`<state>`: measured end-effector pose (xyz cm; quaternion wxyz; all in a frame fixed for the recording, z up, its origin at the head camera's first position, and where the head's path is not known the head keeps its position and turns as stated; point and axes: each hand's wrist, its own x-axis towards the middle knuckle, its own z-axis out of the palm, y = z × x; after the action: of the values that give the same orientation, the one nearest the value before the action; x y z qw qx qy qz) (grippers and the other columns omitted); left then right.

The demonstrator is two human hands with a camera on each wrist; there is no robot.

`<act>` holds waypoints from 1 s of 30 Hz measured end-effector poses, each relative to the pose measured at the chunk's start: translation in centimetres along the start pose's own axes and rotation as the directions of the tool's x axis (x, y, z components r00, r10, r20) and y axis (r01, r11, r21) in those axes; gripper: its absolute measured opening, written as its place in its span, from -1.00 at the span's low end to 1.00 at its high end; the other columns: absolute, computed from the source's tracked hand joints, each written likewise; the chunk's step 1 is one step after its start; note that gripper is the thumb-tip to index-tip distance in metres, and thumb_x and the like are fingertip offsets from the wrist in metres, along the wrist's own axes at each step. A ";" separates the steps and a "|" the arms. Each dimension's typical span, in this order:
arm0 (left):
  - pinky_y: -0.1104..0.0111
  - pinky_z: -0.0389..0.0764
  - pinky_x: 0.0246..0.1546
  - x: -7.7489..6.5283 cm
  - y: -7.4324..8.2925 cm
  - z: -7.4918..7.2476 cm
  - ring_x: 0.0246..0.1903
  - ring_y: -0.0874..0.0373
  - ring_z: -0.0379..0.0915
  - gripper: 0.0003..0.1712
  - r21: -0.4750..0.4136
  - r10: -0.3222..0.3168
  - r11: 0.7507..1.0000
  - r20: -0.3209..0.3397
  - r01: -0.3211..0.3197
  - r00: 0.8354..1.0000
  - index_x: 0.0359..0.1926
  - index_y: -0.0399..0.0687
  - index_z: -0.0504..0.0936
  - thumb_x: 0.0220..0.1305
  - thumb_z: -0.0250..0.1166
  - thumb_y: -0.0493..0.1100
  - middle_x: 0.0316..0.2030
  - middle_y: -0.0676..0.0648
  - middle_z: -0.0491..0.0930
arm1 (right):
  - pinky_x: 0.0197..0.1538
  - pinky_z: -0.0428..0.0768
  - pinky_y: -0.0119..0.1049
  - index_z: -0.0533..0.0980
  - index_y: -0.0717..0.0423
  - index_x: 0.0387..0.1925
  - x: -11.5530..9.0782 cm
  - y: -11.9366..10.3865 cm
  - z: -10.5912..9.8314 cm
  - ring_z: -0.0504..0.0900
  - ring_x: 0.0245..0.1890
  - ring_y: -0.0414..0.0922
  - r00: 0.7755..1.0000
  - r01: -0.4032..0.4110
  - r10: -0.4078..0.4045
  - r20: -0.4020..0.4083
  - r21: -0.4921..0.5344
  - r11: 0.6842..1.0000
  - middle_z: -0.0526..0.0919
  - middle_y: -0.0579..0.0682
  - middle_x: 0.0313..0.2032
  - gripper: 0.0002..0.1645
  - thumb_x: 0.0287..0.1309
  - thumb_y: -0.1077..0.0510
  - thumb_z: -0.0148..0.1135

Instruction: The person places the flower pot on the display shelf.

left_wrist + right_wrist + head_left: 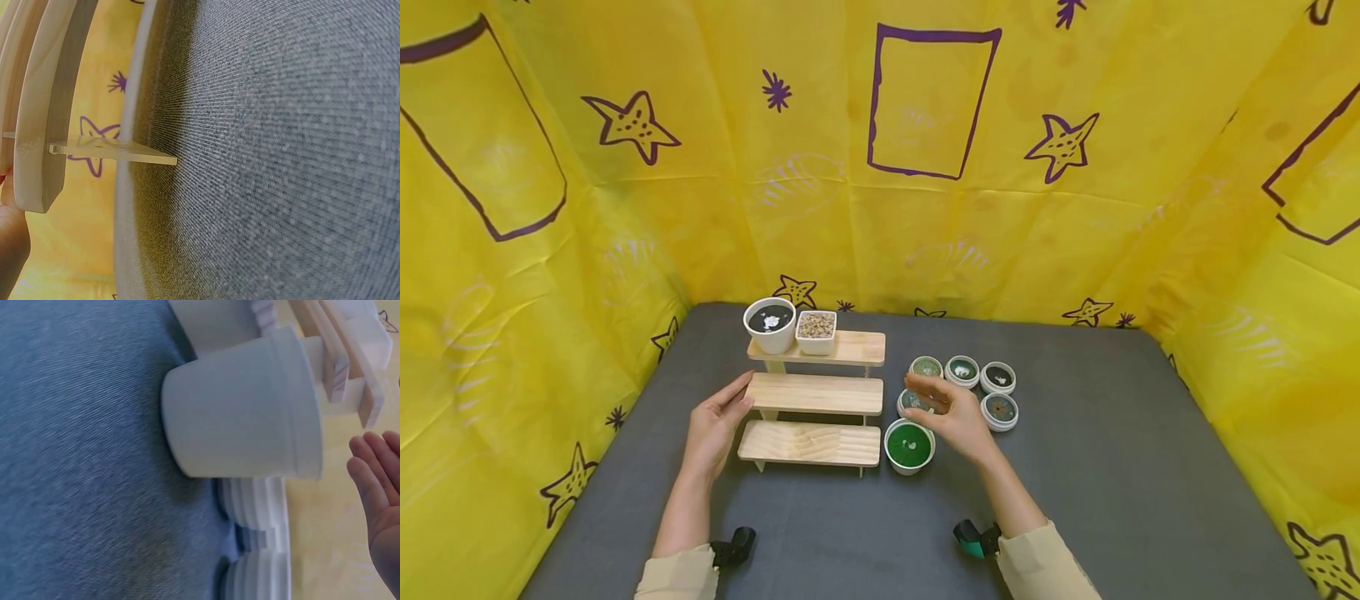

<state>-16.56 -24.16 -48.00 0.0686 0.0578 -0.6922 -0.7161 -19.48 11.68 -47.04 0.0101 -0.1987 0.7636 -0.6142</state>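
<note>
A three-tier wooden display stand [814, 393] rests on the dark table. My left hand [709, 429] grips the left end of its middle tier, thumb at the front edge and fingers behind. My right hand [958, 419] hovers right of the stand, over the small round pots, with thumb and fingers apart and nothing between them. Just below it stands a white cup with a green surface [909, 445]; a white cup [244, 409] also fills the right wrist view. The hand partly hides a grey-green round pot [912, 402].
On the top tier are a white cup with a dark surface [771, 325] and a square white dish of pebbles [816, 331]. Several low round pots [999, 412] cluster right of the stand. Yellow patterned cloth [850, 217] walls the grey table [1112, 467].
</note>
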 end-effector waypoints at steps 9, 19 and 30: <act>0.73 0.51 0.09 0.0 0.2 0.1 0.01 0.66 0.47 -0.38 0.008 -0.006 1.000 0.005 0.006 1.000 0.39 -0.44 0.28 0.39 0.20 -0.29 0.39 -0.31 0.26 | 0.32 0.54 -0.11 0.50 0.21 0.22 -1.3 0.6 -0.5 0.58 0.23 0.15 0.996 -0.048 0.050 0.068 -0.035 0.998 0.60 0.28 0.17 -0.28 -0.01 0.19 0.52; 0.75 0.50 0.09 0.1 0.3 0.3 -0.01 0.67 0.46 -0.41 0.006 -0.020 1.000 0.000 0.020 1.000 0.38 -0.41 0.30 0.39 0.18 -0.33 0.40 -0.38 0.21 | 0.35 0.51 -0.14 0.47 0.21 0.25 -2.6 1.6 -0.8 0.54 0.28 0.15 0.987 -0.107 0.110 0.119 -0.037 0.994 0.56 0.23 0.23 -0.20 -0.06 0.15 0.55; 0.74 0.49 0.09 0.1 0.2 0.2 0.00 0.67 0.45 -0.41 0.001 -0.013 1.000 0.004 0.013 1.000 0.38 -0.43 0.29 0.39 0.17 -0.33 0.40 -0.38 0.21 | 0.34 0.51 -0.19 0.44 0.26 0.27 -3.5 2.4 -1.1 0.52 0.29 0.17 0.987 -0.078 0.084 0.136 -0.045 0.996 0.54 0.26 0.24 -0.16 -0.09 0.15 0.57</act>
<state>-16.68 -24.01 -47.83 0.0623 0.0610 -0.6923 -0.7163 -17.28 14.18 -49.83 0.0839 -0.2097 0.7805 -0.5829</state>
